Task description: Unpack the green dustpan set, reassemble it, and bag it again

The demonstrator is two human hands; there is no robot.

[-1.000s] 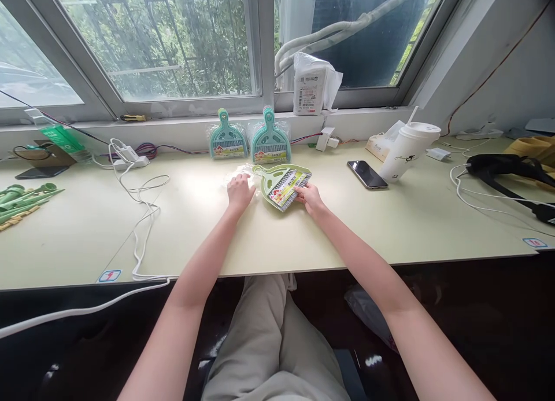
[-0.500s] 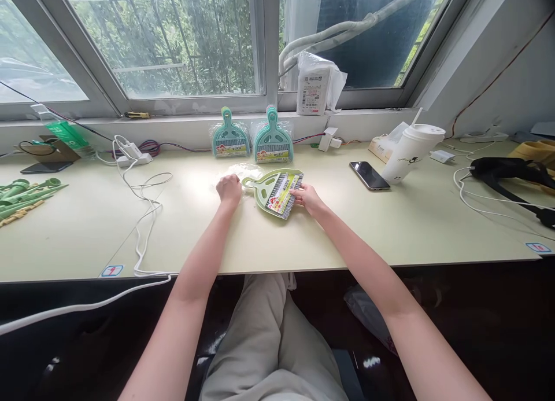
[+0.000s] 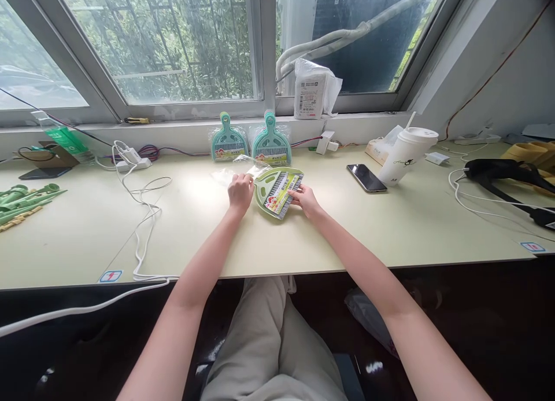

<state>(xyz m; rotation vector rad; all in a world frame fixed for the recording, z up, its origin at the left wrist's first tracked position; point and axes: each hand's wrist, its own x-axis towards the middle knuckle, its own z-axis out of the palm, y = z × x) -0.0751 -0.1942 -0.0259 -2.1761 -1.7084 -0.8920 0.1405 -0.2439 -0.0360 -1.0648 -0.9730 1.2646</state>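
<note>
A light green dustpan (image 3: 262, 199) lies tilted above the table, with a small grey-bristled brush (image 3: 278, 205) nested in it. A yellow printed label (image 3: 281, 192) crosses the brush. My right hand (image 3: 306, 201) pinches the bristle-side edge of the set, thumb over the label. My left hand (image 3: 241, 191) is closed at the handle end and covers the handle; what lies inside its fingers is largely hidden. A crumpled clear plastic wrapper (image 3: 223, 175) spreads behind the left hand and arches above it.
Two wrapped teal dustpan sets (image 3: 228, 140) lean against the window wall. To the right are a phone (image 3: 366, 178), a white cup (image 3: 407, 155) and a tissue pack (image 3: 310, 91) on the sill. White cables (image 3: 147, 216) and green plastic pieces (image 3: 26, 201) lie left.
My left hand has moved right, onto the handle end of the dustpan. The plastic wrapper behind it has shifted and risen. My right hand keeps its hold on the bristle-side edge.
</note>
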